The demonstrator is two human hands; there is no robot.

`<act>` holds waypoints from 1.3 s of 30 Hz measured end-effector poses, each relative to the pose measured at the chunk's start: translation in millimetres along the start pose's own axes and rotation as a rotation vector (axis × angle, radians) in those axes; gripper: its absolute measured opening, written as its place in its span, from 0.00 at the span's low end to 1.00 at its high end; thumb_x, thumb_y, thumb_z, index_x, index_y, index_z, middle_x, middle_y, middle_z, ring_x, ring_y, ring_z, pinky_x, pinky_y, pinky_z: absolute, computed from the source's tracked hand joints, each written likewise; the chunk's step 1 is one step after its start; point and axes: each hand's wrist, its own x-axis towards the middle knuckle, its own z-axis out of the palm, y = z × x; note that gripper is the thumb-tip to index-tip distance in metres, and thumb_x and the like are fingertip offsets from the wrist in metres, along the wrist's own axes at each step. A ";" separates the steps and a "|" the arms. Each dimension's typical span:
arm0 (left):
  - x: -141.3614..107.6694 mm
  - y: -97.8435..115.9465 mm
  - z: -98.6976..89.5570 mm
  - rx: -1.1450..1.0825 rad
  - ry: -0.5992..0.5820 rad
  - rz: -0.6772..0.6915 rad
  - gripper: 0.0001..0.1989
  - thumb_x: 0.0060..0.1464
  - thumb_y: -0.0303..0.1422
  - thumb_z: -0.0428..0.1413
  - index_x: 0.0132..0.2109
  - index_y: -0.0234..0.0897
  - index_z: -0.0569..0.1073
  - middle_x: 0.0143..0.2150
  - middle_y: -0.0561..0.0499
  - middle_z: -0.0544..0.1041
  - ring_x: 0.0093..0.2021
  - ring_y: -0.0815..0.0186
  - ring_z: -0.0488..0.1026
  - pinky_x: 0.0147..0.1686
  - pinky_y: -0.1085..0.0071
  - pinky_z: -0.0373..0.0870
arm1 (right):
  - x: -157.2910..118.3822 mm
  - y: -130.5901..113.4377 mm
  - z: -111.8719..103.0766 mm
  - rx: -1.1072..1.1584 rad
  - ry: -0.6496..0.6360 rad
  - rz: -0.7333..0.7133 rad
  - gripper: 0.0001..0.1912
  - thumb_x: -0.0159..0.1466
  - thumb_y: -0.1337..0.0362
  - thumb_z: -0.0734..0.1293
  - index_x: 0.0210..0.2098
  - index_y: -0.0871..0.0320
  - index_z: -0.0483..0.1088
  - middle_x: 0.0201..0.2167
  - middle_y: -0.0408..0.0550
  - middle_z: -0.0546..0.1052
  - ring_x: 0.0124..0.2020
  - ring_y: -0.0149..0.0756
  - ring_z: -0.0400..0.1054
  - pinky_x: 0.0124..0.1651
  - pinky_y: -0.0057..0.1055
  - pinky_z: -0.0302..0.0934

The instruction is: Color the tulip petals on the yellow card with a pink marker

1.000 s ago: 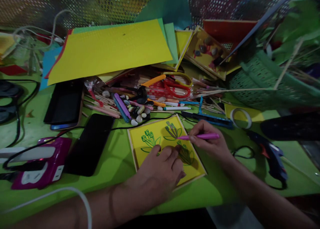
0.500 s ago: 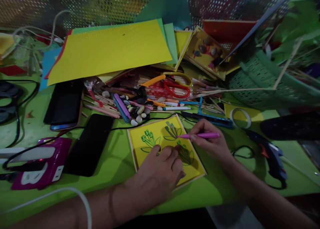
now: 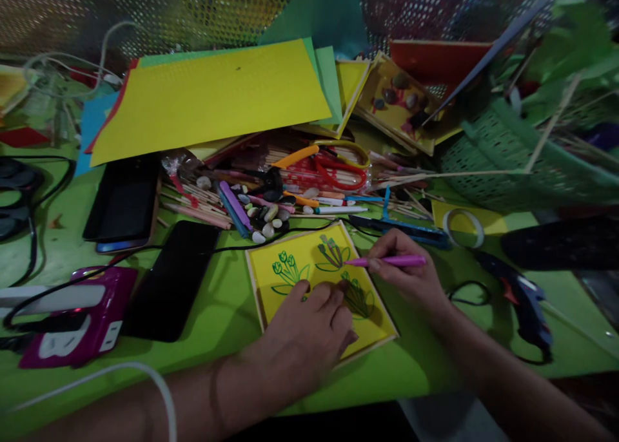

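A yellow panel (image 3: 264, 243) with a thin light wooden frame lies on the green table, with green flower drawings on it. My left hand (image 3: 314, 323) rests on the panel's lower middle, its fingers bent and the fingertips partly hidden; whether it holds anything is unclear. A pink marker (image 3: 399, 261) is pinched in my right hand (image 3: 406, 274) at the panel's right edge. The marker's tip points left and is at the upper right drawing (image 3: 330, 252). Another flower drawing (image 3: 358, 297) lies just right of my left fingers.
Behind the panel are pebbles (image 3: 269, 220), markers, sticks and scissors (image 3: 341, 165). Yellow sheets (image 3: 213, 100) lie farther back. A black phone (image 3: 174, 281) is at left. At right are a glue gun (image 3: 525, 300), a tape roll (image 3: 463, 228) and a green basket (image 3: 522, 158).
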 end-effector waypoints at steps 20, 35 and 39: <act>-0.7 0.3 -2.4 -0.006 -0.003 0.003 0.14 0.72 0.41 0.54 0.39 0.37 0.75 0.52 0.47 0.84 0.50 0.59 0.75 0.47 0.57 0.65 | 2.2 -0.9 0.0 -0.027 -0.006 -0.029 0.11 0.62 0.59 0.76 0.30 0.53 0.72 0.27 0.43 0.73 0.27 0.36 0.66 0.30 0.32 0.58; -2.7 0.9 2.1 -0.009 -0.021 -0.002 0.14 0.72 0.42 0.54 0.40 0.37 0.75 0.53 0.46 0.83 0.51 0.59 0.74 0.48 0.57 0.64 | 1.6 -1.1 -1.1 -0.047 -0.020 0.001 0.11 0.61 0.58 0.77 0.30 0.52 0.72 0.27 0.44 0.75 0.28 0.37 0.67 0.30 0.33 0.60; -2.8 -0.1 2.7 -0.010 -0.013 0.000 0.14 0.72 0.41 0.53 0.41 0.37 0.75 0.53 0.47 0.83 0.52 0.59 0.74 0.49 0.56 0.64 | 3.0 -2.5 -0.2 -0.061 -0.018 -0.003 0.12 0.61 0.57 0.76 0.30 0.53 0.72 0.26 0.43 0.74 0.27 0.36 0.66 0.29 0.32 0.59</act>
